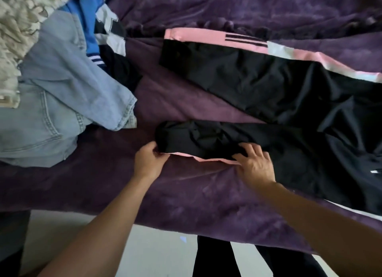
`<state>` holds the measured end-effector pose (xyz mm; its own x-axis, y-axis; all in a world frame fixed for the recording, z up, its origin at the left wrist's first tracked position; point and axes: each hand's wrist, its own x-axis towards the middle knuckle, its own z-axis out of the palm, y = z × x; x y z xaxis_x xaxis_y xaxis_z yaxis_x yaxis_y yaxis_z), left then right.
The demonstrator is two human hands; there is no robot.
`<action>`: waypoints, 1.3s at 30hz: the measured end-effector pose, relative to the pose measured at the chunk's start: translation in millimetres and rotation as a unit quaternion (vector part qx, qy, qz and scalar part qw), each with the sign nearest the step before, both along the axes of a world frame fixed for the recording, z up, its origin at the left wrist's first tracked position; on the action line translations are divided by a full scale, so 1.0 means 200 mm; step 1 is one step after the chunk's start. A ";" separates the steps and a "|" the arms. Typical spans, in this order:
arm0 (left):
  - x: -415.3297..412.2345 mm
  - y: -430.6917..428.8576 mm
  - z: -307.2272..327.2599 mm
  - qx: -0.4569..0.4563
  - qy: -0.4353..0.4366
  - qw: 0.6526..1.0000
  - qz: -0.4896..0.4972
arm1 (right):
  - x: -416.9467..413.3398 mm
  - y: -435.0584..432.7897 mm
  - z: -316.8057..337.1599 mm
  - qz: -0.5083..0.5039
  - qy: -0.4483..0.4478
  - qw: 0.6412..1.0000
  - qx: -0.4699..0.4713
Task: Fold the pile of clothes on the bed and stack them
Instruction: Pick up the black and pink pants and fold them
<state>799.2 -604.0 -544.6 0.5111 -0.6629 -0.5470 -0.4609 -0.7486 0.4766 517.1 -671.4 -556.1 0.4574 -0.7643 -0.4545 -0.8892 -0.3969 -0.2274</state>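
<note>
1. Currently, the black track pants [268, 86] are lying spread across the purple bed cover [186, 194], with the legs pointing left and the waist running toward the right edge of the view.
2. The far leg [227, 70] is lying mostly flat, with a pink side stripe [196, 34] showing along its far edge.
3. The near leg [206, 138] is lying rumpled, with a narrow strip of pink showing along its near edge.
4. The left hand [149, 160] is pinching the cuff end of the near leg, its fingers curling round the fabric edge.
5. The right hand [255, 165] is pressing down on the near leg further along, its fingers spread and fairly straight, gripping nothing.
6. The pile of clothes [62, 70] is sitting at the left side of the bed, apart from the pants.
7. A light denim garment [51, 103] is lying at the front of that pile, with a blue garment [88, 18] and a cream patterned fabric [14, 29] lying behind it.
8. A pale floor [155, 256] is showing below the bed edge.
</note>
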 end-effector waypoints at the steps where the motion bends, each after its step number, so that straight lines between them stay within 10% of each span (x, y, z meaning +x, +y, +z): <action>1: -0.01 -0.03 -0.01 -0.015 0.045 0.999 0.026 | 0.01 -0.01 0.00 -0.006 -0.016 1.000 -0.007; 6: 0.02 -0.23 0.03 0.009 0.369 0.833 0.411 | -0.05 0.08 0.10 0.051 -0.113 0.991 -0.046; 9: 0.00 -0.32 0.02 -0.020 0.350 0.840 0.413 | -0.10 0.16 0.14 0.092 -0.115 0.988 -0.044; 14: 0.06 -0.40 0.14 -0.133 0.051 0.962 0.232 | -0.08 0.21 0.15 0.088 -0.126 0.986 -0.064; 21: 0.34 -0.13 0.30 -0.136 -0.263 0.953 0.069 | 0.07 0.27 0.12 0.126 -0.136 0.983 0.013; 30: -0.83 -0.23 0.24 -0.149 -0.068 0.959 -0.230 | -0.52 0.22 0.18 -0.044 -0.052 0.994 0.084; 39: -2.04 -0.04 0.04 -0.041 -0.069 0.824 -0.561 | -2.01 0.12 0.20 -0.178 0.144 0.973 -0.015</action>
<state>391.0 -612.7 -536.6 -0.3947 -0.7926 -0.4647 -0.8951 0.2176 0.3891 115.7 -647.7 -516.5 0.0187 -0.8662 -0.4993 -0.9968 -0.0553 0.0586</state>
